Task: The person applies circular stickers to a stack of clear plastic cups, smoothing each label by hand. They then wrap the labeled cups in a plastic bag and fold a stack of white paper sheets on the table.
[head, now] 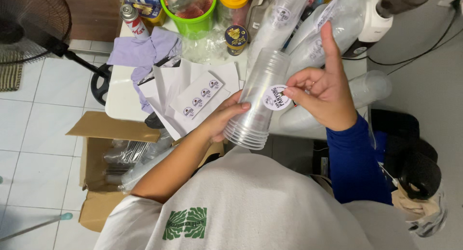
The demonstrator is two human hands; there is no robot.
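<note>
From the head camera, looking down over a white shirt, we see the left hand [224,119] curled around a stack of clear plastic cups [258,103], fingers wrapped over its near side and holding it tilted, rims toward the body, above the edge of a white table [120,98]. The right hand [323,93], in a blue sleeve [354,163], meets the stack from the other side: thumb and forefinger pinch the edge of a round white sticker [276,97] that lies against the wall of the outermost cup, while the remaining fingers stand up, spread and clear of the cup.

Just left of the stack, on white paper, lies a strip of backing paper with more round stickers [198,94]. Beyond the cups, long sleeves of stacked clear cups [308,33] lie across the table top. Farther back stand a green bucket [190,18], a small dark jar with a yellow label [236,38] and a spray can [132,18], with a lilac cloth [144,50] beside them.

On the tiled floor to the left we see an open cardboard box [96,153] holding bagged clear cups, and a black fan [29,23] at the top corner
</note>
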